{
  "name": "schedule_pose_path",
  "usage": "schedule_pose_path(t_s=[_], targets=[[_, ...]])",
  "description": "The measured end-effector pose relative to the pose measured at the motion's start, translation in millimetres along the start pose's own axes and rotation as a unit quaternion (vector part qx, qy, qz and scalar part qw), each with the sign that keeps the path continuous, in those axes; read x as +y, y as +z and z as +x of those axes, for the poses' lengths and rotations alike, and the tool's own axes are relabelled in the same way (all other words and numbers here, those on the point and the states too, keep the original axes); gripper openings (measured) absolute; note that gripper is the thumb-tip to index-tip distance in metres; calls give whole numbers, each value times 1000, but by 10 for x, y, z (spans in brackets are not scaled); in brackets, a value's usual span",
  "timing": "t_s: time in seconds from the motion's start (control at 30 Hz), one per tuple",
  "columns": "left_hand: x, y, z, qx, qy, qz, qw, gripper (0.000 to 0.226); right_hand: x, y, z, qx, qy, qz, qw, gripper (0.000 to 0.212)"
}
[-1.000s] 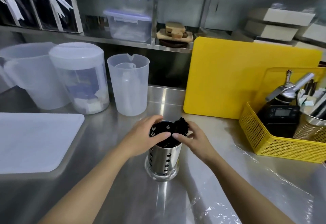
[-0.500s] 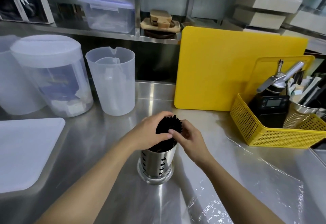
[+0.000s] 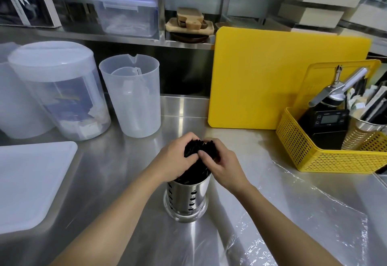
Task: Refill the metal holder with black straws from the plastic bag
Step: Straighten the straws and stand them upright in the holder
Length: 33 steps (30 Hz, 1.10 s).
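A perforated metal holder (image 3: 188,198) stands upright on the steel counter in front of me. A bundle of black straws (image 3: 196,149) sticks up out of it, leaning slightly. My left hand (image 3: 176,156) wraps around the bundle from the left. My right hand (image 3: 222,165) closes on it from the right, fingertips meeting the left hand's. The straws' lower part is hidden inside the holder. A clear plastic bag (image 3: 303,224) lies flat on the counter to the right, apparently empty.
A yellow basket (image 3: 314,156) with tools stands at the right, a yellow cutting board (image 3: 272,77) leans behind. Clear pitchers (image 3: 132,98) and a lidded jar (image 3: 58,89) stand at the back left. A white board (image 3: 27,182) lies at the left.
Both hands have closed tighter around the straw tops and sit a little higher above the holder's rim. The camera has drifted, shifting the scene leftward.
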<state>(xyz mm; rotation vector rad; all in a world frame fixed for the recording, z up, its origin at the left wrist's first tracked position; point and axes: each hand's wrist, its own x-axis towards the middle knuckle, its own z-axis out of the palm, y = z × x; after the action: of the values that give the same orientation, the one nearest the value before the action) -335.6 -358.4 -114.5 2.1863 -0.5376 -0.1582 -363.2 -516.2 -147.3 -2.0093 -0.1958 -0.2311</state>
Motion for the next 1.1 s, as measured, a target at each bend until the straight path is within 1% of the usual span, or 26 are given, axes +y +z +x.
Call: schedule_pose_path(t_s=[0.07,0.1,0.2,0.3,0.37,0.47,0.5,0.53,0.67,0.73,0.83,0.97,1.1], targets=[[-2,-5,-1,5,-4,-9,1000,13,0,4,5,-4,2,20,1000,21],[-1,-8,-1,6,-4,-18,1000,12,-2,10,4,-1,3,26,1000,24],[-2,-23,2,13,-13,-52,998,19,-11,39,16,10,-4,43,999,31],[-10,-43,-5,21,-27,-78,996,23,-46,57,33,10,8,71,997,25],[-18,-51,-11,26,-22,-79,996,23,-56,61,45,13,4,53,998,26],[-7,-45,-31,31,-2,-72,997,8,-51,57,73,18,3,-11,1000,23],[-6,-37,-42,34,4,-66,997,5,-54,52,79,21,5,-18,1000,22],[-8,-27,-44,40,7,-58,998,7,-69,48,82,22,4,-14,1000,20],[-19,-3,-52,53,22,-37,998,11,-138,41,87,-1,-23,17,1000,3],[-21,-2,-50,57,25,-35,997,14,-126,47,103,-2,-8,5,1000,15],[-16,-5,-50,60,29,-43,997,13,-104,58,104,11,0,-21,1000,20],[-12,-14,-46,59,23,-51,997,14,-153,43,129,87,-34,-2,996,34],[-26,10,-27,63,12,-31,997,21,-164,77,162,96,-27,-11,995,22]])
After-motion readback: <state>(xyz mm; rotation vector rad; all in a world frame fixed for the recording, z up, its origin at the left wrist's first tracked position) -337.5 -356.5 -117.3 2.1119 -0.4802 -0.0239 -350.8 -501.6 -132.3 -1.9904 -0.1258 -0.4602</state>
